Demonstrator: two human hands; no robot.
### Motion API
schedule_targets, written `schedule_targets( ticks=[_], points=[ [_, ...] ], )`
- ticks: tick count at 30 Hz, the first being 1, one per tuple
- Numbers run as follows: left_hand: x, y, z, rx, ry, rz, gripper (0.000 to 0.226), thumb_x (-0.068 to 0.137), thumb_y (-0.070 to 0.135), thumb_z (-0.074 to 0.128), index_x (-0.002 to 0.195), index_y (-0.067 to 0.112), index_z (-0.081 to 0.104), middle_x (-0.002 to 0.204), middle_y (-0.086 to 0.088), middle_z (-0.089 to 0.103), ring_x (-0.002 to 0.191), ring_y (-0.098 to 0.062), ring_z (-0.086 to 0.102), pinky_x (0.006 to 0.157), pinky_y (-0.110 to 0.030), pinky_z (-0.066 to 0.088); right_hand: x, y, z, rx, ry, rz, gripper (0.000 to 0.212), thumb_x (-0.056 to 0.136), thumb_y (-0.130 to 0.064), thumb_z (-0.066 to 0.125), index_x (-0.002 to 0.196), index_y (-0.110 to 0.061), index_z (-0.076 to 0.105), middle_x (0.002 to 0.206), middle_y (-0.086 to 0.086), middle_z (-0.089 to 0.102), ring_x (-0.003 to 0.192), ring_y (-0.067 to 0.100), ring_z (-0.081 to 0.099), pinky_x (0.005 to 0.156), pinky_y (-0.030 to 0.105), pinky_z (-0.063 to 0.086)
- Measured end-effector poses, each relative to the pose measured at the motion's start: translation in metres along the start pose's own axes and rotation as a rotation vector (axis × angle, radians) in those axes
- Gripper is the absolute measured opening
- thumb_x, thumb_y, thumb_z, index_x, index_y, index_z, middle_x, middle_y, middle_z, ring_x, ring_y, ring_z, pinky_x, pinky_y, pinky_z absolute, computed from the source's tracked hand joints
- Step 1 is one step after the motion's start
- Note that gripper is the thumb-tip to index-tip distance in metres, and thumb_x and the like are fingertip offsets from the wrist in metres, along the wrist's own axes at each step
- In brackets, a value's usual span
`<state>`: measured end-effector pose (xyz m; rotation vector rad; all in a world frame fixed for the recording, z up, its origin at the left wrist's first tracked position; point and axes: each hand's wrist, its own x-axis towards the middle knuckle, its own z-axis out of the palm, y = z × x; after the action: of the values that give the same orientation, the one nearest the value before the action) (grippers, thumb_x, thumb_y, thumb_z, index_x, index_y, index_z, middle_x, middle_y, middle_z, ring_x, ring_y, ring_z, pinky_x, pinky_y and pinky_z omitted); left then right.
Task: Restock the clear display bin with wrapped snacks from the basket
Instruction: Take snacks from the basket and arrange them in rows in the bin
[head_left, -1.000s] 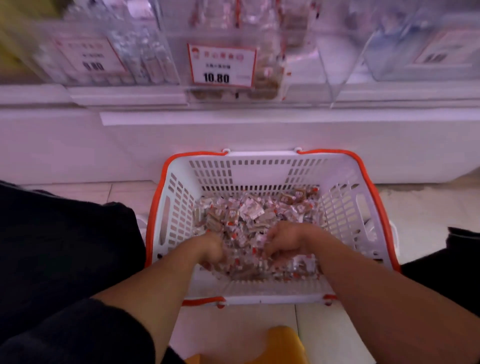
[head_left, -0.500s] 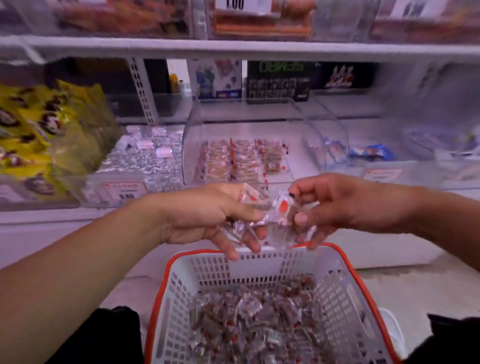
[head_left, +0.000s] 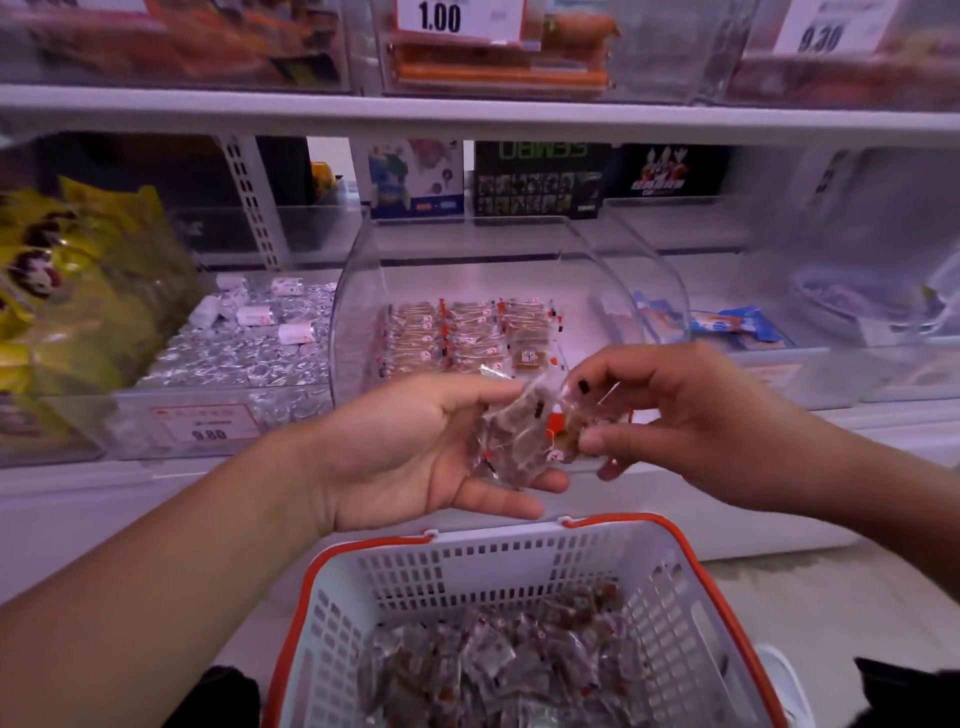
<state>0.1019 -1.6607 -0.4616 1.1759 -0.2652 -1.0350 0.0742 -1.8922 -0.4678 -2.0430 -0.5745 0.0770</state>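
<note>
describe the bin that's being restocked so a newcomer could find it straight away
On the lower shelf, directly above the orange-rimmed basket, sits the clear display bin with curved sides. Unlike the silver-wrapped sweets on its left, it holds neat rows of brown red-edged snacks.

Basket (head_left: 524, 571): white slotted walls, orange rim. Wrapped snacks (head_left: 511, 436): clear film with red marks over brown contents. Neighbouring stock: silver foil candies (head_left: 244, 353), yellow bags (head_left: 78, 291) with dark markings.
</note>
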Motion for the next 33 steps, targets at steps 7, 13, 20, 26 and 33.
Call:
schedule_targets(
  ticks=[7, 13, 20, 26, 33],
  points=[
    [0.003, -0.004, 0.001, 0.149, 0.036, 0.039, 0.048, 0.086, 0.024, 0.059, 0.133, 0.016, 0.056, 0.124, -0.01, 0.068, 0.095, -0.024, 0.07, 0.073, -0.033, 0.061, -0.001, -0.008, 0.002, -0.215, 0.162, -0.091, 0.058, 0.063, -0.028, 0.084, 0.115, -0.035, 0.06, 0.098, -0.009, 0.064, 0.076, 0.018, 0.066, 0.06, 0.034, 0.06],
    [0.0, -0.002, 0.004, 0.024, 0.029, 0.05, 0.048, 0.091, 0.025, 0.049, 0.133, 0.001, 0.055, 0.12, -0.023, 0.063, 0.099, -0.034, 0.064, 0.081, -0.043, 0.061, -0.001, -0.007, 0.007, -0.192, 0.202, -0.095, 0.055, 0.068, -0.028, 0.079, 0.121, -0.031, 0.065, 0.105, -0.013, 0.068, 0.086, 0.012, 0.066, 0.076, 0.025, 0.059],
    [0.001, -0.003, 0.002, -0.027, 0.034, 0.1, 0.044, 0.081, 0.004, 0.06, 0.125, -0.002, 0.059, 0.126, -0.021, 0.064, 0.114, -0.031, 0.065, 0.09, -0.041, 0.057, 0.0, -0.008, 0.012, -0.244, 0.173, -0.146, 0.056, 0.082, -0.025, 0.068, 0.136, -0.031, 0.053, 0.123, -0.019, 0.065, 0.1, 0.001, 0.067, 0.091, 0.018, 0.052],
    [0.0, -0.002, -0.003, 0.062, 0.018, 0.081, 0.035, 0.081, 0.006, 0.066, 0.116, 0.007, 0.067, 0.12, -0.015, 0.069, 0.111, -0.028, 0.068, 0.076, -0.032, 0.061, -0.005, -0.008, 0.016, -0.43, 0.153, -0.221, 0.062, 0.091, -0.031, 0.064, 0.148, -0.03, 0.039, 0.138, -0.018, 0.055, 0.112, 0.0, 0.061, 0.095, 0.02, 0.05],
    [0.0, -0.005, 0.0, 0.377, -0.043, 0.061, 0.03, 0.079, -0.002, 0.072, 0.096, 0.022, 0.07, 0.089, 0.003, 0.072, 0.091, -0.013, 0.069, 0.069, -0.028, 0.059, -0.008, -0.01, 0.021, -0.475, 0.061, -0.249, 0.067, 0.086, -0.023, 0.073, 0.146, -0.021, 0.043, 0.136, -0.012, 0.057, 0.123, 0.0, 0.054, 0.1, 0.02, 0.044]
  ],
)
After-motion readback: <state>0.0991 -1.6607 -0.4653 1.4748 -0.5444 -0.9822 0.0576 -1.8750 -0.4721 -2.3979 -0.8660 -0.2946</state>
